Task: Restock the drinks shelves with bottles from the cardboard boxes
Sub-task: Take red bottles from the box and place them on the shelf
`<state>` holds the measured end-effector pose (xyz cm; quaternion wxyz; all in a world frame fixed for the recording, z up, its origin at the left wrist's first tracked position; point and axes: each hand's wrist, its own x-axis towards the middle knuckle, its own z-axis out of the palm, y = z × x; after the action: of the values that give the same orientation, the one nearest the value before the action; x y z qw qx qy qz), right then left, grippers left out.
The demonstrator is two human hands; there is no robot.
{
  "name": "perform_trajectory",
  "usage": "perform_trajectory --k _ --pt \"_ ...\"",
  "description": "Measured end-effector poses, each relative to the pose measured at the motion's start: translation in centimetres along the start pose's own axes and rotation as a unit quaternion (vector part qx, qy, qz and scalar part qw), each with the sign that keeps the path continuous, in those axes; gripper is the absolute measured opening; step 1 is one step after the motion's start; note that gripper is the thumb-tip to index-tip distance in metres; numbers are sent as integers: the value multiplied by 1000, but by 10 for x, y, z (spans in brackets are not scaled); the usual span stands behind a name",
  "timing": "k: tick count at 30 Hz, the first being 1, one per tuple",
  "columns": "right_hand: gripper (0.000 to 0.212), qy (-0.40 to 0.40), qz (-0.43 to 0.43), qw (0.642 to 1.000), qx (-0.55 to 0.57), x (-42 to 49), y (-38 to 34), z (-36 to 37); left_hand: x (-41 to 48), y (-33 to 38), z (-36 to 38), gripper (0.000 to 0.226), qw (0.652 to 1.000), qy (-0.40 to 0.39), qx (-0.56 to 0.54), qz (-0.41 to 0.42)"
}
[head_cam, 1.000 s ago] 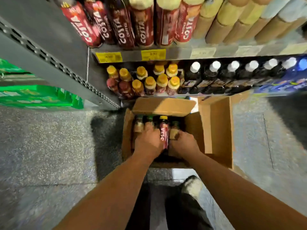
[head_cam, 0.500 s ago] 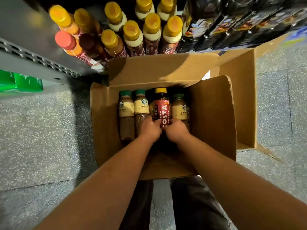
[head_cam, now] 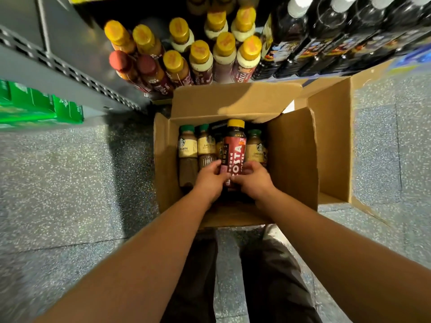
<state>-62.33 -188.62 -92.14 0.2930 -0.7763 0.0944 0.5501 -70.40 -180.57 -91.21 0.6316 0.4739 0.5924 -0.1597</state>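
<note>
An open cardboard box [head_cam: 291, 159] stands on the floor below the shelf. Inside it are green-capped Starbucks bottles [head_cam: 187, 148] and a red Costa bottle [head_cam: 234, 150] with a yellow cap, which rises above the others. My left hand [head_cam: 211, 179] and my right hand [head_cam: 253, 179] both grip the lower part of the Costa bottle from either side. The bottom shelf holds yellow-capped coffee bottles [head_cam: 200, 57] right behind the box.
Dark bottles with white caps [head_cam: 326, 36] fill the shelf to the right. Green packs [head_cam: 39, 108] sit at the left beyond a grey perforated shelf upright [head_cam: 70, 73]. The box's right flap [head_cam: 331, 141] stands open. Speckled floor [head_cam: 70, 183] surrounds the box; my legs are below it.
Both hands have lifted the Costa bottle a little higher out of the box. The view has shifted slightly, showing more of the shelf.
</note>
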Motion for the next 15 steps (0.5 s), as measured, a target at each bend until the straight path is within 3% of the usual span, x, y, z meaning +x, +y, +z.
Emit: perform_trajectory --k 5,8,11,15 --pt "56 -2 -63 998 8 -51 -23 -14 -60 25 -17 51 997 -14 -55 54" --pt "41 -12 -122 992 3 -91 -53 -24 -96 47 -29 51 992 1 -92 82" --pt "33 -20 -185 982 -1 -134 -90 -36 -136 78 -42 39 983 25 -133 127" --pt "45 -32 -222 974 -3 -191 -140 -46 -195 124 -65 17 964 63 -212 147"
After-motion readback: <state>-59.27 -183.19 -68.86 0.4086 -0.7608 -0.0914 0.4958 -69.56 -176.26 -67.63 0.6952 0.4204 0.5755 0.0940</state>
